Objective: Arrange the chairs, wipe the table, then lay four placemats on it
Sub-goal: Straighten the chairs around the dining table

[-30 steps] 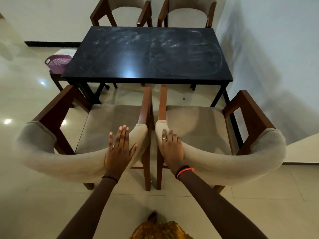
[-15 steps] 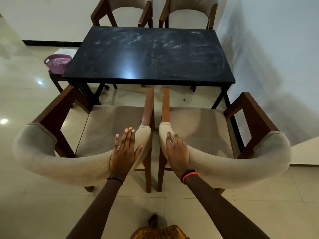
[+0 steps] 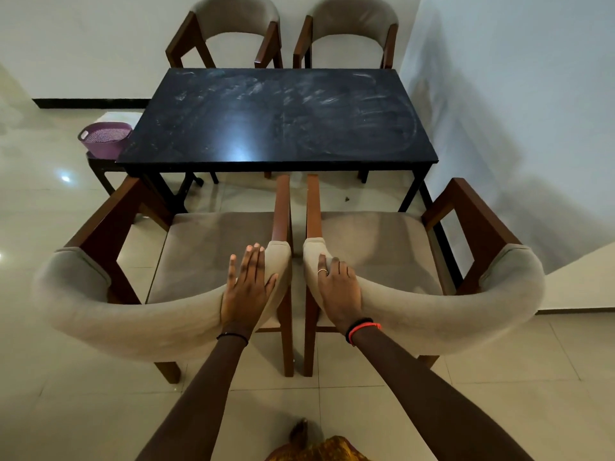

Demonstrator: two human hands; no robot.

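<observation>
Two near chairs with beige padded backrests and brown wooden arms stand side by side in front of the black table (image 3: pixel 266 128), whose top shows dusty smears. My left hand (image 3: pixel 248 294) lies flat with fingers spread against the right end of the left chair's backrest (image 3: pixel 116 314). My right hand (image 3: pixel 339 291) rests on the left end of the right chair's backrest (image 3: pixel 466 314), fingers curled over its top. The inner armrests almost touch and their tips reach just short of the table's front edge. No placemats or cloth are visible.
Two matching far chairs (image 3: pixel 233 18) (image 3: pixel 352 18) stand against the table's far side. A purple basket (image 3: pixel 104 138) sits on a small dark stool (image 3: pixel 100 168) at the table's left. A white wall (image 3: pixel 532 128) runs close along the right. The floor is glossy tile.
Both hands stay on the backrests. The view has tilted up slightly, showing more of the far chairs. The near chairs keep about the same gap to the table.
</observation>
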